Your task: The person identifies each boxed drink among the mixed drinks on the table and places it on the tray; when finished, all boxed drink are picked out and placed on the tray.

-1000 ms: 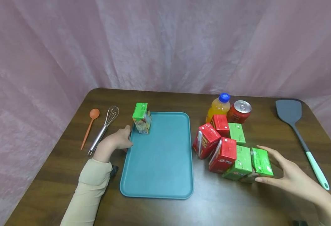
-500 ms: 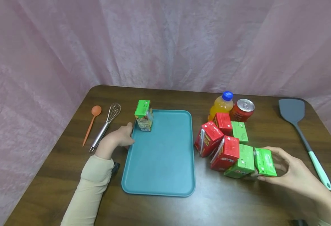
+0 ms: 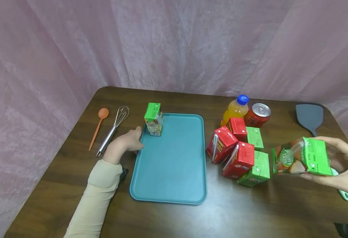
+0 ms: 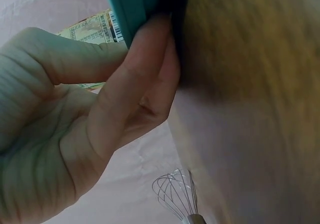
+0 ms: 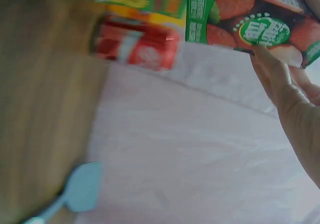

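My left hand [image 3: 130,140] pinches the left rim of a teal tray [image 3: 169,165]; in the left wrist view its thumb and fingers meet around the tray's edge. One green-topped juice box [image 3: 154,120] stands upright at the tray's far left corner. On the right, my right hand [image 3: 340,162] grips another green juice box [image 3: 301,158] between thumb and fingers, raised off the table and tilted. Fruit pictures show on that box [image 5: 250,23] in the right wrist view. Left of it stand red juice boxes [image 3: 238,160] and green juice boxes [image 3: 256,167], close together.
An orange-juice bottle [image 3: 234,110] and a red soda can [image 3: 257,115] stand behind the boxes. Far right lies a grey spatula [image 3: 309,117], its handle partly hidden by my right hand. A whisk [image 3: 113,130] and an orange spoon [image 3: 98,124] lie left of the tray.
My right hand has lifted the green juice box from the end of the cluster, moved it right and tilted it. My left hand stays at the tray's rim. The head view has shifted slightly.
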Available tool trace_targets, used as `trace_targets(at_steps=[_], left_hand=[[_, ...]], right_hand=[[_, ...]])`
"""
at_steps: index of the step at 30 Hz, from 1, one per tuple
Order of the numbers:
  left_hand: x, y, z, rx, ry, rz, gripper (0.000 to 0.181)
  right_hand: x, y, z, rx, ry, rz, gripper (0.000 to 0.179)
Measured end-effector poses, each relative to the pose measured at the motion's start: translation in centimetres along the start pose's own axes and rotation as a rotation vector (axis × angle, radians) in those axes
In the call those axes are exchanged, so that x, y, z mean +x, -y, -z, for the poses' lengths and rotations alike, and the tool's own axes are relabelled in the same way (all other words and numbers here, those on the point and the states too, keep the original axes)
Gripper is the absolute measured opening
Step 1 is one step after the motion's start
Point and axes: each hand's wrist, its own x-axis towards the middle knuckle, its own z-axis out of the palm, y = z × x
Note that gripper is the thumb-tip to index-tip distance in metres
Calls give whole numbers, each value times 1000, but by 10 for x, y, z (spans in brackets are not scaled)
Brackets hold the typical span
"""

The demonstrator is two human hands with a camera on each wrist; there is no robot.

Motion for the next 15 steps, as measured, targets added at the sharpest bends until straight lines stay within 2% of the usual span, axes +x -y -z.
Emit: trace_targets(at_steps=[2, 4, 6, 13, 15], left_hand=[[1, 0, 0, -3, 0, -5, 78], [2, 0, 0, -5, 3, -5, 78], [2, 0, 0, -9, 5, -3, 78], [3, 0, 0, -20, 10, -10, 79], [3, 1, 0, -19, 10, -11, 79]], right_hand=[[10, 6, 0, 31, -26, 69, 90], [20, 11, -4, 88, -64, 95, 89], [28, 18, -11, 95, -123, 89, 88], [55, 41, -55, 363, -346, 83, 85], [64, 48, -70, 380, -390, 87, 85]])
